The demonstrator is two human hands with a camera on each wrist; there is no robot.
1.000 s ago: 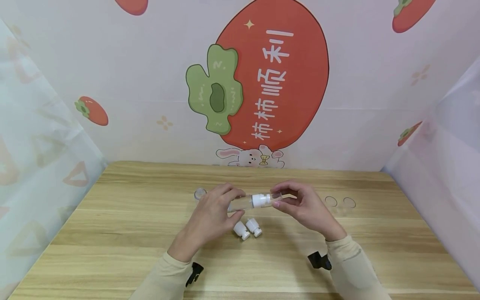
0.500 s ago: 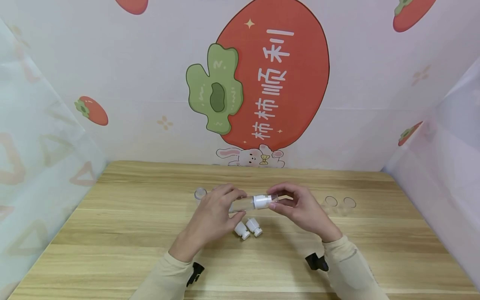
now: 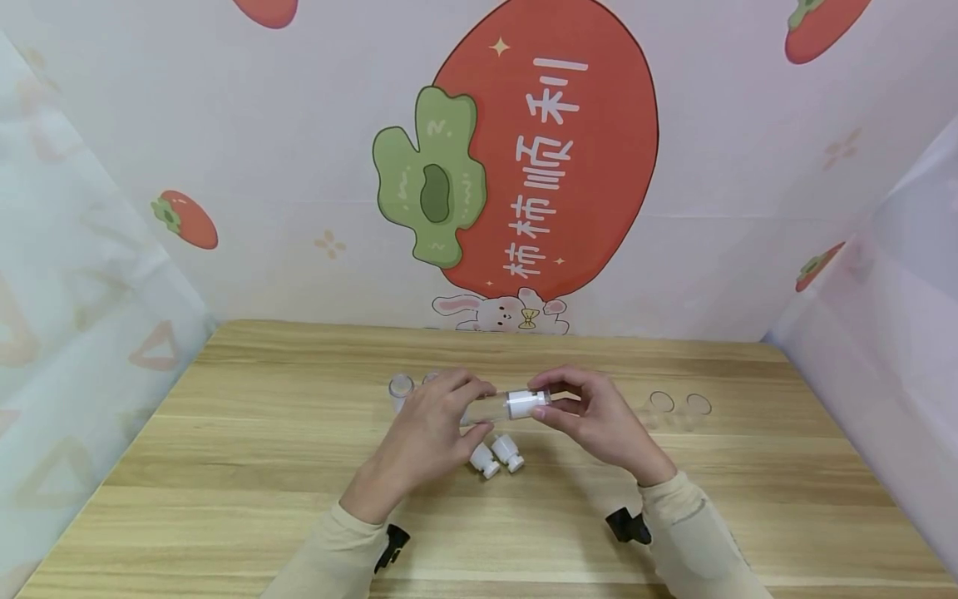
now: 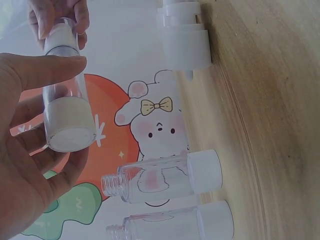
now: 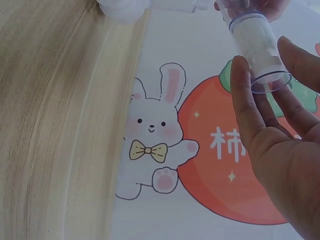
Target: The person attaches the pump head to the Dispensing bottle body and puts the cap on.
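My left hand [image 3: 427,428] grips a clear pump bottle [image 3: 485,408] by its body, tipped nearly level above the table. Its white base [image 4: 70,120] faces the left wrist camera. A white pump head [image 3: 527,404] sits on the bottle's right end. Around that pump head is a clear cap [image 5: 272,82], which my right hand [image 3: 599,416] holds between thumb and fingers. Below the bottle, two more white pump heads [image 3: 507,453] lie on the table, one partly hidden by my left hand.
Two clear bottles with white bases, a nearer one [image 4: 155,180] and another [image 4: 170,223], stand uncapped behind my left hand. Two clear caps, one [image 3: 662,403] beside the other [image 3: 698,405], stand right of my right hand. A printed backdrop [image 3: 299,266] rises behind the wooden table [image 3: 262,466].
My right hand has moved left, and the clear cap has slid further over the pump head. My left hand keeps its hold on the bottle, shifting very slightly right.
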